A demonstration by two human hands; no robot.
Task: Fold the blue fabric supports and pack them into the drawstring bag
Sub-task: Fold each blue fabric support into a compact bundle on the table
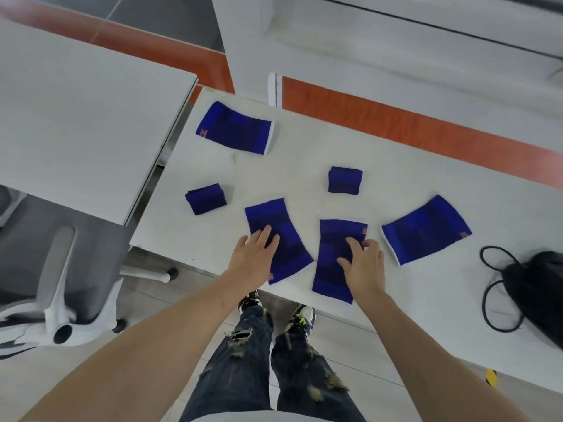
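Head view: both hands, left (254,257) and right (365,263), press flat, fingers spread, on blue supports (285,239).

drawstring bag (539,295): cut off at right edge | office chair (64,287): cut off at left edge

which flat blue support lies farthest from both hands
The flat support at the table's far left corner. The other three flat ones lie along the near edge, two of them under the hands.
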